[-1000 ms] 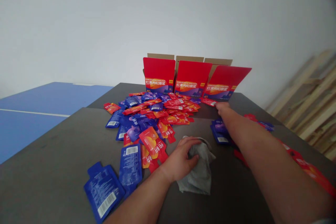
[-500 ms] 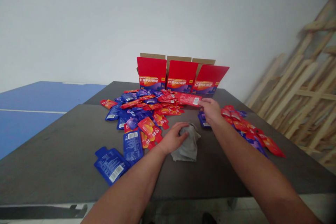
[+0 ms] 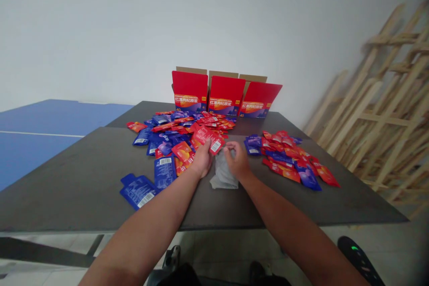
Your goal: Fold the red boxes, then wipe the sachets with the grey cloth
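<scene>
My left hand (image 3: pixel 203 159) grips a red pouch (image 3: pixel 208 139) by its lower edge, with the printed back and barcode showing. Close to the pouch's right corner is my right hand (image 3: pixel 237 160), its fingers curled and thumb drawn in. A crumpled grey cloth (image 3: pixel 224 175) rests on the table against that hand, partly covered by it. Whether the right fingers pinch the cloth I cannot tell. Just left of my left hand lie blue pouches (image 3: pixel 165 172) and red pouches at the near end of a mixed pile (image 3: pixel 167 132).
Three red and blue cartons (image 3: pixel 224 94) with raised flaps stand at the back of the dark table (image 3: pixel 83 187). A second pile of pouches (image 3: pixel 291 156) lies to the right. Wooden frames (image 3: pixel 378 116) lean at the right; a blue table (image 3: pixel 43 152) is at the left.
The red pouch has come from the far pile toward me and passed from my right hand to my left. My left hand has let go of the cloth; my right is now beside it.
</scene>
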{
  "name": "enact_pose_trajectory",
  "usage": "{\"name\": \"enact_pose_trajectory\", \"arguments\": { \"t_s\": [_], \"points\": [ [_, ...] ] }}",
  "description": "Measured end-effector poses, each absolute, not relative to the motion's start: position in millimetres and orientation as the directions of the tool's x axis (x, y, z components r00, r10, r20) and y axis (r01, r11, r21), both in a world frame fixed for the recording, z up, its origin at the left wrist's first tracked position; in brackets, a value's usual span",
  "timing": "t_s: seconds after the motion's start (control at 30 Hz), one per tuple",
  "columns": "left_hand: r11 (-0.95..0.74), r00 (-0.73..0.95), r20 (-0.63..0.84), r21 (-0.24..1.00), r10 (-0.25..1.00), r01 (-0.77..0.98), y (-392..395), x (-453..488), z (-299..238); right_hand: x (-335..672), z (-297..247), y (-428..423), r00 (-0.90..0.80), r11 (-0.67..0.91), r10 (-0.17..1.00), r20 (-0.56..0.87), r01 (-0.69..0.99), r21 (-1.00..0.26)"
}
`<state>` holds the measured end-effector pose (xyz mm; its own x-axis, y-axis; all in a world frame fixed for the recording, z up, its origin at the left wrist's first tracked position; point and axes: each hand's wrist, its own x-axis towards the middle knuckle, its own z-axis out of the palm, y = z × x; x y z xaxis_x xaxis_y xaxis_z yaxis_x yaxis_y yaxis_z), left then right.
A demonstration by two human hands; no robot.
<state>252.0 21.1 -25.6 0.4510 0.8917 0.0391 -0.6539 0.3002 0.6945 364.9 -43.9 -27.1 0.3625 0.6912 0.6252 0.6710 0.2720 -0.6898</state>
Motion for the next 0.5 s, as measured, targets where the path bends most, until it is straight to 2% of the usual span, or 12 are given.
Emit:
{"name": "enact_pose_trajectory", "arguments": {
  "t_s": [0.1,0.17,0.27,0.37,0.5],
  "points": [
    [0.304,0.393,-0.007,0.648,0.919,-0.698,25,248,-20,370,-33,-42,0.29,0.163,0.69,0.664,0.831,-0.532],
    [0.301,0.361,-0.041,0.646,0.932,-0.702,27,246,-17,371,-38,-40,0.257,0.07,0.762,0.594,0.88,-0.47],
    [0.251,0.334,-0.008,0.676,0.943,-0.693,27,245,-16,372,-43,-37,0.228,-0.016,0.868,0.44,0.9,-0.436],
    [0.19,0.307,0.041,0.705,0.951,-0.683,26,244,-17,376,-44,-35,0.171,0.039,0.897,0.407,0.888,-0.459],
    [0.149,0.237,0.024,0.714,0.971,-0.685,27,243,-17,387,-33,-36,0.117,0.223,0.802,0.586,0.851,-0.475]
  ]
}}
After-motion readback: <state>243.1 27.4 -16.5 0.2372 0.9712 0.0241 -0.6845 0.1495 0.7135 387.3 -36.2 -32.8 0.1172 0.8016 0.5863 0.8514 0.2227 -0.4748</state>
